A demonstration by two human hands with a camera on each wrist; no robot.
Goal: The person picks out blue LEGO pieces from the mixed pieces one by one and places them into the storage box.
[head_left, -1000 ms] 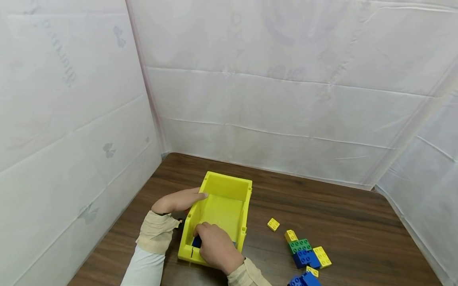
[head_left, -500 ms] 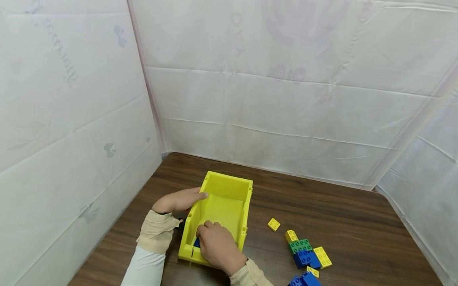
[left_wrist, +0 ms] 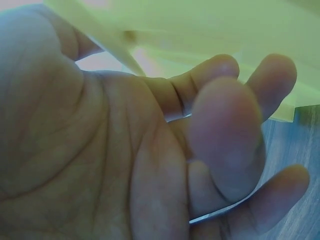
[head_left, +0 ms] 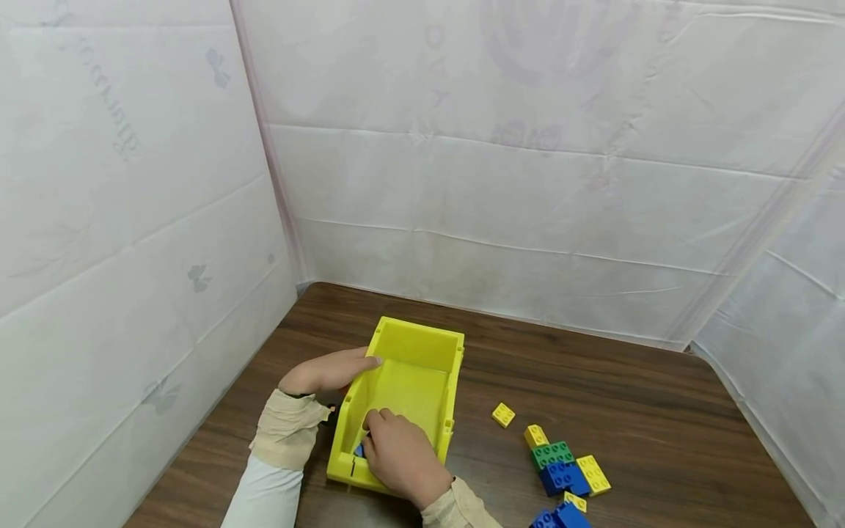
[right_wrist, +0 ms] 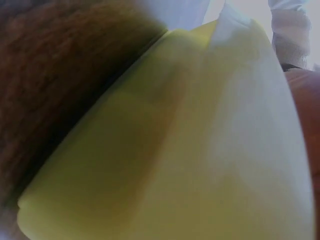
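Yellow bin [head_left: 422,345] | left hand [head_left: 326,372] flat on wall | right hand [head_left: 401,456] pinches blue brick [head_left: 359,450], head view only

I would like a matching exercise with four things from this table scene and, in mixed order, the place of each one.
Things:
1. left hand
2. right hand
3. small yellow brick
4. green brick

Places:
a. alone on the table, right of the yellow bin
b. inside the bin, near end
c. against the bin's left wall, outside
d. in the brick cluster, above a blue brick

Pairs: 1-c, 2-b, 3-a, 4-d
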